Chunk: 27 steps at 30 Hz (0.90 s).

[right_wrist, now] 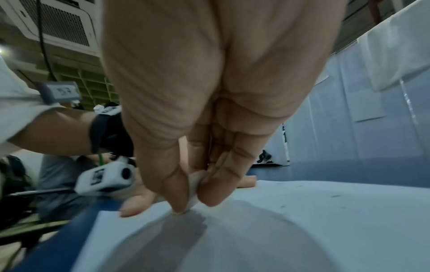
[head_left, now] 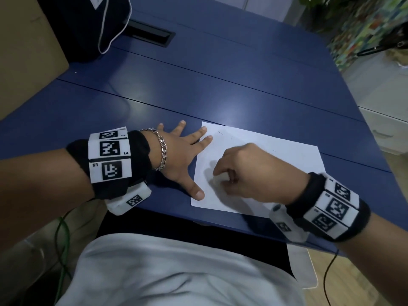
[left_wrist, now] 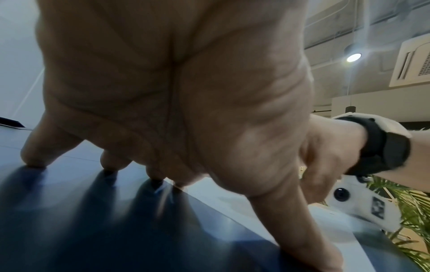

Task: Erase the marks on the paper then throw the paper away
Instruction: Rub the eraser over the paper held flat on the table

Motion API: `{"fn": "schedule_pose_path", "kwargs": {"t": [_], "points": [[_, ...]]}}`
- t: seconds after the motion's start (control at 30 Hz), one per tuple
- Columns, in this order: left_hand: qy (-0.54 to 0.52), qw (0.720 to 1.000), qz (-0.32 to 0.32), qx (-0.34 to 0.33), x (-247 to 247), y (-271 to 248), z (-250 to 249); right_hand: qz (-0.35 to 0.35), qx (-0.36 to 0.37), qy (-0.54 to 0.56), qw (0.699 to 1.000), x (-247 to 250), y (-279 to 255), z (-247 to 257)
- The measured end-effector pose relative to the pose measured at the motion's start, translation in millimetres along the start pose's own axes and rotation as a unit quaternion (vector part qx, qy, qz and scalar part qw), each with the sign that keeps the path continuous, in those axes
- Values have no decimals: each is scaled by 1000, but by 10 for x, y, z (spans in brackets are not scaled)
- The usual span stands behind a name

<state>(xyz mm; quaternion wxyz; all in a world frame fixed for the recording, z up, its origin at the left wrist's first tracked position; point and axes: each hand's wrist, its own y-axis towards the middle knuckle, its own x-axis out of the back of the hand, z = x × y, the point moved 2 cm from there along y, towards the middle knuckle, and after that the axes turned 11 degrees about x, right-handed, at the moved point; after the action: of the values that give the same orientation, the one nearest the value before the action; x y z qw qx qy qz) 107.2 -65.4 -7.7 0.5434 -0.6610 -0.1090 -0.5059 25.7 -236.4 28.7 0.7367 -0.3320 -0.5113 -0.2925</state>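
The left hand (head_left: 178, 151) lies flat, fingers spread and straight, thumb stretched toward the near edge of the blue tabletop (head_left: 220, 85). The right hand (head_left: 249, 171) is curled, thumb and fingertips (right_wrist: 209, 191) pinching a small white eraser (right_wrist: 194, 191), wrist raised.

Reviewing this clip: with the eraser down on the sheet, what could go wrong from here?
1. The left hand pins only the left edge of the white paper sheet, thumb and two fingertips; hard rubbing could buckle or tear the unpinned rest.
2. The small white eraser is pinched by the right hand at its tips and might slip out.
3. Faint marks elsewhere on the sheet could get missed.
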Motion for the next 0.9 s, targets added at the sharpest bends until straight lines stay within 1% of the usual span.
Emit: {"fn": "schedule_pose_path", "kwargs": {"t": [0.07, 0.13, 0.23, 0.27, 0.3, 0.4, 0.43, 0.47, 0.53, 0.57, 0.6, 0.63, 0.73, 0.8, 0.83, 0.9], "points": [[2, 1000, 1, 1, -1, 1, -1, -29, -29, -6, 999, 44, 14, -110], [1, 1000, 1, 2, 0, -2, 3, -38, -26, -18, 999, 6, 6, -90], [-4, 1000, 2, 3, 7, -13, 5, 8, 31, 3, 999, -75, -35, 121], [-4, 1000, 1, 2, 7, -12, 4, 21, 36, 5, 999, -64, -27, 132], [-4, 1000, 0, 2, 8, -11, 5, 23, 29, 0, 999, -28, -2, 94], [-6, 1000, 2, 3, 2, -11, 12, -15, -17, 0, 1000, 43, 23, -76], [-8, 1000, 3, 4, 2, -14, 20, -18, -17, -2, 1000, 33, 15, -78], [-10, 1000, 4, 3, 4, -16, 24, -7, -2, -4, 1000, 18, 1, -32], [-12, 1000, 2, 1, 7, -23, 21, 42, 36, 9, 998, -2, -20, 105], [-11, 1000, 1, 0, 9, -22, 16, 60, 43, 15, 997, 16, -2, 130], [-9, 1000, 1, 2, 9, -21, 10, 62, 39, 17, 997, 42, 42, 105], [-6, 1000, 1, 4, 9, -23, 7, 46, 30, 16, 998, 78, 97, 51], [-8, 1000, 5, 11, 12, -35, 9, -37, 5, -8, 999, 117, 271, -151], [-12, 1000, 7, 12, 16, -35, 15, -56, -1, -16, 998, 96, 307, -179], [-12, 1000, 9, 11, 16, -35, 16, -43, 2, -4, 999, 89, 298, -150], [-12, 1000, 13, 10, 20, -37, 11, 21, 10, 50, 998, 95, 252, -79]]}}
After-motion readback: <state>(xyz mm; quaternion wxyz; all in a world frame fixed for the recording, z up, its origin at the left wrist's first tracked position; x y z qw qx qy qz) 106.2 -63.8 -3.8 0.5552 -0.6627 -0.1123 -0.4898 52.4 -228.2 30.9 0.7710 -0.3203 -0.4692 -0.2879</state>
